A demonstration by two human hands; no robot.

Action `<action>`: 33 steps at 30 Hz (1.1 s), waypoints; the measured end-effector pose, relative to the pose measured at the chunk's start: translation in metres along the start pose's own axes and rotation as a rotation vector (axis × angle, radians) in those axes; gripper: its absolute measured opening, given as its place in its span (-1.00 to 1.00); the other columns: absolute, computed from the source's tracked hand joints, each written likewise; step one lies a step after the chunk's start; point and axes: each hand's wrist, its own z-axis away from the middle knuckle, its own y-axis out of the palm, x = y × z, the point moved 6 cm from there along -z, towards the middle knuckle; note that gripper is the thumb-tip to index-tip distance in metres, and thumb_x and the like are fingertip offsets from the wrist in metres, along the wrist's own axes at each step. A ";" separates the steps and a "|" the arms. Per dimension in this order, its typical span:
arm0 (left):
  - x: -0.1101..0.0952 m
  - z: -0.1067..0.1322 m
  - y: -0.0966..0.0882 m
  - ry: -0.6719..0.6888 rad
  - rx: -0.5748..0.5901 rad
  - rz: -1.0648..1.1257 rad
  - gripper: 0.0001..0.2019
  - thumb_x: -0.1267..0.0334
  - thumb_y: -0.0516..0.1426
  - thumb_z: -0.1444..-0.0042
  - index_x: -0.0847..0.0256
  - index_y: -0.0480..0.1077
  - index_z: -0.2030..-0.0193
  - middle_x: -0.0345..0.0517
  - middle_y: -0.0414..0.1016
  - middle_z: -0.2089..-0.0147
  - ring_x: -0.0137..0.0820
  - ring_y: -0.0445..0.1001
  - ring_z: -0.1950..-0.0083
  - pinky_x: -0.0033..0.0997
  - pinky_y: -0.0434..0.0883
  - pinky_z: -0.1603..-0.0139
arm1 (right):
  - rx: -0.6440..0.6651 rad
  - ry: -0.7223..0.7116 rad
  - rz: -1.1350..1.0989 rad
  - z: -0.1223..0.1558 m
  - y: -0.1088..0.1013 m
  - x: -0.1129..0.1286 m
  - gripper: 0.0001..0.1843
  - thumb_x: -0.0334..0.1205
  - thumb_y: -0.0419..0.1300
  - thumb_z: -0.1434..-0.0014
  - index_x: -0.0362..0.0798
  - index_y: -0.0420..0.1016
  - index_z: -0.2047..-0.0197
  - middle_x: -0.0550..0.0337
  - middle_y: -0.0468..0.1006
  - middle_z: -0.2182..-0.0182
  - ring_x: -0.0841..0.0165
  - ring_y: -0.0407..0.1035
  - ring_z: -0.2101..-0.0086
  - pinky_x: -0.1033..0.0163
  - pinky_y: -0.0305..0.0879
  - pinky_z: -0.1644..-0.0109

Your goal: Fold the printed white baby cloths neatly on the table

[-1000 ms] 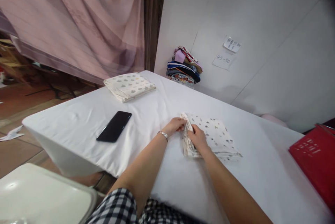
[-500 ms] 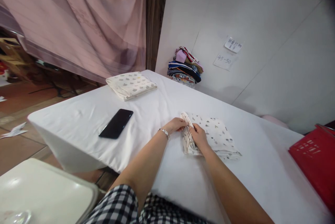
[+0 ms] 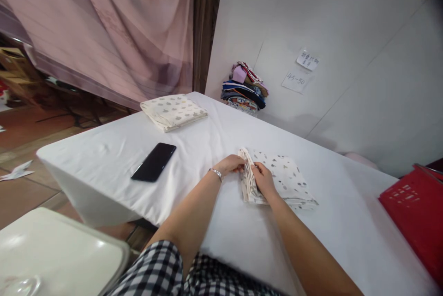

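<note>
A folded white cloth with small grey and tan prints (image 3: 285,178) lies on the white-covered table (image 3: 214,144). My left hand (image 3: 231,164), a bracelet on its wrist, pinches the cloth's left folded edge. Next to it my right hand (image 3: 263,180) rests on the same edge, fingers curled into the layers. Both hands are closed on the cloth.
A black phone (image 3: 154,162) lies left of my hands. A second folded printed cloth (image 3: 173,110) sits at the table's far corner. A pile of coloured fabrics (image 3: 245,87) stands against the wall. A red basket (image 3: 413,213) is at the right. A white chair (image 3: 51,254) is bottom left.
Both hands stay at the cloth's left edge with only slight finger movement. The camera has shifted a little.
</note>
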 end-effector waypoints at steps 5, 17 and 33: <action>-0.004 0.002 0.002 0.015 -0.028 0.020 -0.75 0.15 0.16 0.07 0.26 0.24 0.56 -0.31 0.23 0.67 -0.59 0.16 0.64 -0.55 0.03 0.63 | 0.013 -0.018 -0.097 0.004 -0.002 0.006 -0.61 0.05 0.03 -0.07 -0.09 0.45 0.24 0.19 0.48 0.41 0.34 0.31 0.38 0.30 0.22 0.27; -0.004 0.006 0.004 -0.001 -0.011 0.014 -0.59 -0.04 0.27 0.28 0.27 0.29 0.48 -0.30 0.29 0.61 -0.55 0.26 0.57 -0.55 0.09 0.58 | 0.006 -0.001 -0.064 0.001 -0.001 -0.003 -0.63 0.02 0.03 -0.05 -0.09 0.44 0.26 0.23 0.44 0.49 0.37 0.26 0.45 0.32 0.20 0.36; -0.007 0.008 0.010 -0.042 -0.107 -0.023 -0.75 0.22 0.17 0.05 0.27 0.24 0.62 -0.29 0.24 0.69 -0.60 0.11 0.67 -0.54 0.03 0.65 | 0.179 -0.008 0.458 0.000 0.003 0.036 -0.44 0.09 0.20 0.06 0.06 0.35 -0.01 0.09 0.49 0.21 0.17 0.36 0.23 0.24 0.13 0.30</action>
